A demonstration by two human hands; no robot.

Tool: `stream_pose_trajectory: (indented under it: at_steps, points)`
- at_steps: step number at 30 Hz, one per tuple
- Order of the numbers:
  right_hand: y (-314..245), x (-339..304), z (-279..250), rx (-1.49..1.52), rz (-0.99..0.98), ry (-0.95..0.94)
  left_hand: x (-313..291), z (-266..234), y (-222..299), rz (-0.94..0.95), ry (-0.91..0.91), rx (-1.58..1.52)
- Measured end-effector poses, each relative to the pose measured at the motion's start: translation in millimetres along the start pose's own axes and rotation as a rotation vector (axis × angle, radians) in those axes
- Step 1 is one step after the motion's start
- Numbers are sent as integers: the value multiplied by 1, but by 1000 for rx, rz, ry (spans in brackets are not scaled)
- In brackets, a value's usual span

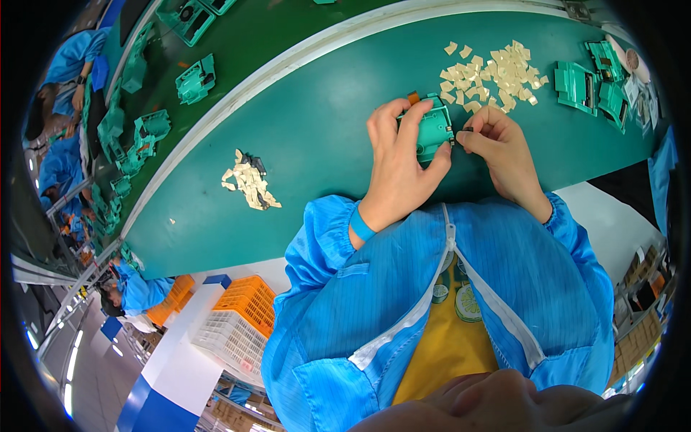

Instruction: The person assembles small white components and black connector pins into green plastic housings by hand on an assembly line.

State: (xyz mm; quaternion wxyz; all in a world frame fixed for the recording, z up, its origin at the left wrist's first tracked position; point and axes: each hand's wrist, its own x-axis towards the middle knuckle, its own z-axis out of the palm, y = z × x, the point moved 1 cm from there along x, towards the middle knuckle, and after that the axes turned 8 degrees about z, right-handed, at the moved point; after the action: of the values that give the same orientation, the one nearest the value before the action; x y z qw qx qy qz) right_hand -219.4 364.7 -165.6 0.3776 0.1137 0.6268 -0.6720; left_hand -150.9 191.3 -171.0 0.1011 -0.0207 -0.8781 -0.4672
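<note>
My left hand [396,151] grips a green plastic housing [435,128] against the green tabletop, its fingers over the far side and the thumb at the near right edge. An orange-brown tab [413,97] sticks out at the housing's far left corner. At the housing's right edge, my right hand [504,147] pinches a small dark piece [466,130] between thumb and fingertips. Its exact kind is too small to tell. Just beyond the hands lies a loose heap of small cream-coloured pieces [507,72].
Several green housings [576,88] lie at the table's right end. Left of my hands is a smaller pile of cream and black scraps [252,183]. Past a pale rail [288,63], a belt carries more green housings [196,79]. Co-workers in blue sit far left; an orange crate [248,299] stands below.
</note>
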Motion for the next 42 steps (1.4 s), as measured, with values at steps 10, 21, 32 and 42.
stream_pose_trajectory:
  at_steps: [10, 21, 32, 42]
  points:
    - [0, 3, -3, -38, -12, 2, 3, 3, -2, 2, 23, 23]
    - [0, 4, -5, -74, -24, 18, 3, 6, -4, 1, 13, 65]
    - [-11, -8, 0, -329, -165, 103, 6, 6, -3, -7, 4, 57]
    - [-19, -5, -8, -396, -64, 102, 8, 7, -2, -21, -7, 52]
